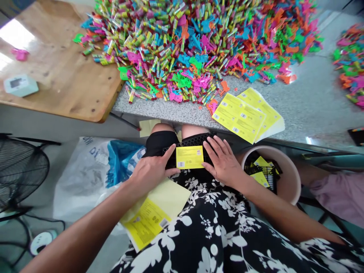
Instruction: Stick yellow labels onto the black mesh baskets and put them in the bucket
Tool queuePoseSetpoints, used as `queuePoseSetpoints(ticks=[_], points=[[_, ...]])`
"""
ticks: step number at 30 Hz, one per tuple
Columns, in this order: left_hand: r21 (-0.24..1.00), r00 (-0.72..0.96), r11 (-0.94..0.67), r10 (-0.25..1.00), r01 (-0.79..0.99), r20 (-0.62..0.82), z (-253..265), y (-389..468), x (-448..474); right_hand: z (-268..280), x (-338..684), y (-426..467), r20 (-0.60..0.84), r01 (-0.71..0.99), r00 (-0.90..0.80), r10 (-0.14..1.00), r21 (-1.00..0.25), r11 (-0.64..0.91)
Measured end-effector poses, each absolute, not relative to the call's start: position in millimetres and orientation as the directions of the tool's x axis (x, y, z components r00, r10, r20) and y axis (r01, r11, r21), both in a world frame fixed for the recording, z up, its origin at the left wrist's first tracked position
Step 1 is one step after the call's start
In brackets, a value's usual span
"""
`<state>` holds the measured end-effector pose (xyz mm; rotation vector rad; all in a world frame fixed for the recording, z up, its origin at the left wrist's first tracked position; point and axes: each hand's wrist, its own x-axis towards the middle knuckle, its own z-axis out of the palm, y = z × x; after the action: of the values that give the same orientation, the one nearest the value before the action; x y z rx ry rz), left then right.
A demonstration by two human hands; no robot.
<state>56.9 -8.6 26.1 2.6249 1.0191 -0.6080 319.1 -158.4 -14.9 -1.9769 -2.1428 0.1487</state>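
A small yellow printed label (190,157) lies flat on a black perforated plastic piece (196,141) across my lap. My left hand (153,167) is at the label's left end, thumb and a finger apart, its other fingers hidden. At the right end, my right hand (223,161) lies with fingers stretched over the black piece, its thumb touching the label's lower right corner. A sheet of yellow labels (149,222) with pale backing rests on my lap under my left forearm.
A heap of colourful plastic toys and small tubes (170,49) covers much of the granite table (170,110). More yellow label sheets (241,115) lie at its edge. To my right, a bucket (291,182) holds labelled black pieces; a fan (22,170) stands left.
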Motion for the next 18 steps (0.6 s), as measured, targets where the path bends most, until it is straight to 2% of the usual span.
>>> queuePoseSetpoints(ticks=[4,8,10,12,14,16,18], points=[[0.148,0.667,-0.694,0.575,0.704,-0.473,28.1,-2.6,51.9,-15.0,324.2,-155.8,0.121,0.957,-0.107,0.987,-0.258,0.135],[0.395,0.692,-0.568,0.59,0.722,-0.416,36.1,12.1,38.5,-5.6,327.4,-159.4,0.198,0.928,-0.147,0.969,-0.311,0.204],[0.513,0.648,-0.434,0.663,0.74,-0.375,40.8,23.5,27.5,0.6,336.0,-174.0,0.271,0.905,-0.12,0.955,-0.366,0.217],[0.602,0.524,-0.25,0.783,0.758,-0.334,42.3,35.6,15.0,2.9,352.1,-202.9,0.377,0.893,0.009,0.926,-0.42,0.162],[0.707,0.359,-0.056,0.888,0.705,-0.287,39.2,45.5,3.8,-1.7,373.7,-245.2,0.478,0.896,0.21,0.853,-0.442,0.028],[0.816,0.213,0.098,0.941,0.569,-0.262,32.9,51.0,-3.1,-13.0,394.7,-293.7,0.541,0.899,0.374,0.753,-0.413,-0.149],[0.887,0.116,0.2,0.956,0.417,-0.27,26.4,52.8,-4.1,-26.6,408.6,-336.5,0.562,0.885,0.442,0.699,-0.399,-0.238]])
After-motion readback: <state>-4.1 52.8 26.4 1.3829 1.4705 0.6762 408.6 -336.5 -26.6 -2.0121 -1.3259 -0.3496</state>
